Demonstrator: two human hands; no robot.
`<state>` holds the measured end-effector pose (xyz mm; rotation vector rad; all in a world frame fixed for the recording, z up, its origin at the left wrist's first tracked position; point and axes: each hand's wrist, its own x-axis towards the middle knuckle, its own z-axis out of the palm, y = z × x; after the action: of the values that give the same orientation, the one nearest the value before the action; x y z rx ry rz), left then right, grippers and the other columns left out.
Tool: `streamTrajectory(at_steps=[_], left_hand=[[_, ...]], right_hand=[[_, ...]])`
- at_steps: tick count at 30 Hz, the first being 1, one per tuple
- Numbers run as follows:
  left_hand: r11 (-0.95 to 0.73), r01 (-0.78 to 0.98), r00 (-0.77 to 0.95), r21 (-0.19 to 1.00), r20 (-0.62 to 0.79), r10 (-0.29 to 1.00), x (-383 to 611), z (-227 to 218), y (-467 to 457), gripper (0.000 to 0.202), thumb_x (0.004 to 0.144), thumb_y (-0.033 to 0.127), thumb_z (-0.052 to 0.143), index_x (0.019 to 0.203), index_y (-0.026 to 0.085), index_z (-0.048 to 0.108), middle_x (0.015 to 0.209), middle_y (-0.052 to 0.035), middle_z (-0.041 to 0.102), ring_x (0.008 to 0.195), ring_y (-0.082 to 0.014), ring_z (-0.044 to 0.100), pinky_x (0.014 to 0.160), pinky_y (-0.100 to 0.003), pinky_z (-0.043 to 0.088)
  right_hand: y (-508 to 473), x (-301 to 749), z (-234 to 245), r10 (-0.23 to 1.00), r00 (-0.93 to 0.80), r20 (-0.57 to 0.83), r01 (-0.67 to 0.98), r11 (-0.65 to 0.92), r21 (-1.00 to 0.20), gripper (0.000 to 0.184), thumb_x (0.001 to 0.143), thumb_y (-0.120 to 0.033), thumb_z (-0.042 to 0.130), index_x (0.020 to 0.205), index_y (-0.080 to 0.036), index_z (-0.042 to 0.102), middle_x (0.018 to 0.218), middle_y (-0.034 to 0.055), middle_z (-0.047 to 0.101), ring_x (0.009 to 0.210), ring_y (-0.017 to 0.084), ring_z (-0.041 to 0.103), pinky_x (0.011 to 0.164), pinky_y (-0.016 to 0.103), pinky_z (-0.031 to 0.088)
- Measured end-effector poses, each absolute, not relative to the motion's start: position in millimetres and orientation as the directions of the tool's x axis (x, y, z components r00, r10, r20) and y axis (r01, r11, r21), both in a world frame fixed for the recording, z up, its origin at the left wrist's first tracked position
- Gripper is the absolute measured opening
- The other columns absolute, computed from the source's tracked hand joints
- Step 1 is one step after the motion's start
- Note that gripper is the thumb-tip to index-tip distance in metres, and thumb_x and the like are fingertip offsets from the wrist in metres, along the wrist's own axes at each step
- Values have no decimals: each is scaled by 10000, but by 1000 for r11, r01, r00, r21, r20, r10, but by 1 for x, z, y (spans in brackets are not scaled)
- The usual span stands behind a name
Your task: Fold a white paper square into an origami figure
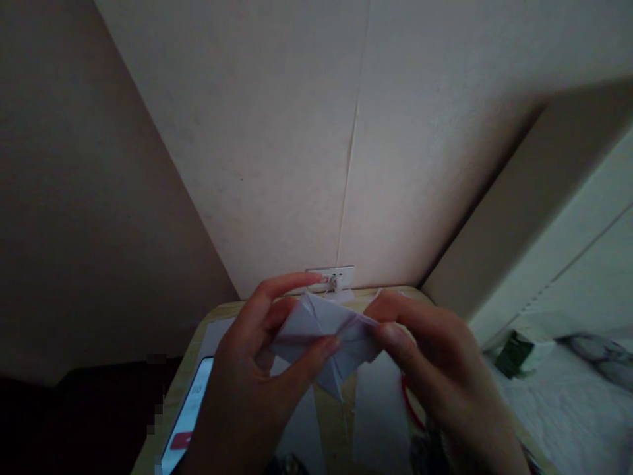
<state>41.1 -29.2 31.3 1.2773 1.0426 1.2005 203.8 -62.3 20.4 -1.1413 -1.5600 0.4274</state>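
A folded piece of white paper (324, 336) is held up between both my hands, above a small wooden table (217, 315). My left hand (257, 382) pinches its left side, thumb pressed on the front and index finger stretched over the top. My right hand (435, 356) grips the right side with thumb and fingers closed on it. A pointed fold hangs down in the middle.
A phone (190, 412) with a lit screen lies on the table's left part, beside flat white paper sheets (380, 409). A wall socket (330, 274) sits on the wall behind. A bed with pale bedding (568, 396) and a dark green box (514, 355) lies to the right.
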Motion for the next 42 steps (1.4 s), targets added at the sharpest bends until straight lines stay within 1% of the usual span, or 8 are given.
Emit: streamTrajectory(at_steps=[3,11,17,20,23,32,38,42], left_hand=[[-124,-35,124,992,127,984,42,30,-29,363,684,162,836,993,327,739,722,120,760,664,-109,714,596,-144,536],[-19,-67,176,998,31,984,42,31,-24,483,637,155,866,1063,325,715,641,144,700,657,-113,715,619,-163,542],[-57,29,139,998,53,989,40,33,-24,358,692,205,863,999,340,736,678,125,719,654,-128,670,605,-198,502],[-79,84,156,993,66,986,39,32,-24,315,700,225,855,976,334,747,740,93,734,701,-156,666,643,-240,493],[-107,141,194,984,79,978,39,31,-24,273,717,231,831,963,328,763,786,70,725,724,-178,654,687,-277,499],[-147,138,216,979,116,970,39,29,-23,232,733,218,824,915,351,769,817,80,723,894,-204,677,893,-308,500],[-133,162,232,978,93,968,38,31,-21,249,725,203,815,947,313,781,878,60,772,854,-200,688,819,-298,523],[-76,132,264,988,39,964,36,34,-21,391,653,200,871,1017,301,769,879,49,793,801,-198,699,730,-276,525]], right_hand=[[-64,207,21,814,82,575,447,486,-751,293,1002,-254,637,712,-218,660,656,-59,654,602,94,591,547,188,433],[-63,205,19,802,111,587,493,469,-733,222,955,-191,682,740,-217,734,696,-51,727,644,108,651,601,189,478],[-58,208,23,800,26,599,499,509,-702,176,917,-182,710,757,-223,771,686,-37,773,615,123,681,573,213,492],[-57,207,23,803,73,591,489,487,-723,131,898,-213,742,770,-233,754,695,-26,763,631,151,685,580,249,505],[-58,203,22,820,87,566,496,457,-738,211,901,-186,741,700,-226,687,636,-49,685,591,128,619,561,238,462],[-60,201,16,842,61,537,504,438,-745,256,979,-189,620,725,-217,603,663,-54,604,620,114,570,581,235,431],[-58,201,19,829,35,558,530,458,-714,255,950,-183,674,706,-216,611,639,-58,605,581,110,547,543,231,404],[-62,196,17,816,62,575,518,466,-717,291,993,-193,616,709,-224,560,655,-58,559,591,112,526,588,249,415]])
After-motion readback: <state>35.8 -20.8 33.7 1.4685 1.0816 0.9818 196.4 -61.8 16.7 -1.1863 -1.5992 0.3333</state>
